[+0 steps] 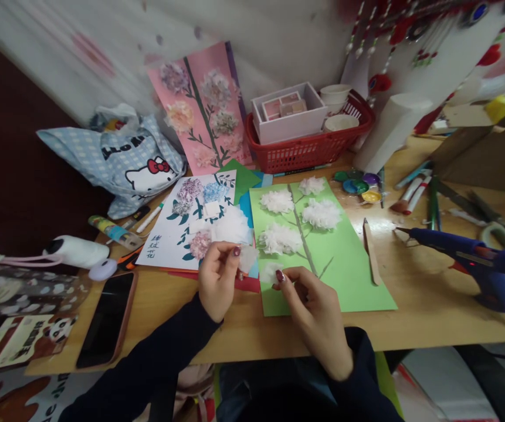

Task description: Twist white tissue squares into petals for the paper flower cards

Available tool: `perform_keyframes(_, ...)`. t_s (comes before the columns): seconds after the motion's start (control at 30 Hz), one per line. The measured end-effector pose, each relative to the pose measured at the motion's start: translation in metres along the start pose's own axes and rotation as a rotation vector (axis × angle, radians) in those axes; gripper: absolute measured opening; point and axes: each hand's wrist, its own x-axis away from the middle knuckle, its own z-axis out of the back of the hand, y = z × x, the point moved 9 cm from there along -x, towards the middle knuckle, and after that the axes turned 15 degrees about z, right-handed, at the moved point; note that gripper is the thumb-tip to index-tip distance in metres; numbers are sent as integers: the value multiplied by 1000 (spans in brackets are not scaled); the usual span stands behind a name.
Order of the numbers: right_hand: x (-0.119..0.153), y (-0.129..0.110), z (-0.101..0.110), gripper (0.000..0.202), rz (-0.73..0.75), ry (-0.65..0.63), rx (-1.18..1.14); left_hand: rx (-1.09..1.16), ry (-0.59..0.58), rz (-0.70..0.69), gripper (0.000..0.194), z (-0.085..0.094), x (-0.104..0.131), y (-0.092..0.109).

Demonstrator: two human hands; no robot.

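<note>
Between thumb and fingers, my left hand (217,280) pinches a small piece of thin white tissue paper (247,258). A second scrap of white tissue (270,273) is pinched in my right hand (311,308), just above the green sheet. That green paper (353,281) carries several fluffy white paper flowers (281,239) along a painted grey-green stem. Behind my left hand lies a white sheet (164,246) with purple, blue and pink paper flowers and dark leaves. Loose white tissue (232,225) rests on top of it.
On the right lie a blue glue gun (467,249), scissors (498,228) and a wooden stick (370,252). Paint pots (358,183), a red basket (305,153) and a paper roll (390,132) stand behind. A phone (108,319), white bottle (78,251) and checked bag (146,158) are left.
</note>
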Motion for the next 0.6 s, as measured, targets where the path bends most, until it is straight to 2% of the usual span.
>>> perform_keyframes(0.1,-1,-2,0,20,28,6,2,38,-94,71,43,-7,0,-2)
perform_keyframes(0.23,-3,-9,2,19,115,0,41,63,-311,220,42,-29,8,-7)
perform_keyframes(0.3,-4,-12,2,19,162,-4,58,67,-352,258,41,-34,12,-8)
perform_keyframes(0.47,-4,-18,-1,20,254,-18,52,8,-239,215,47,-29,14,-13)
perform_keyframes(0.6,-2,-11,-5,21,164,-36,-56,-78,-122,130,44,-18,9,-9)
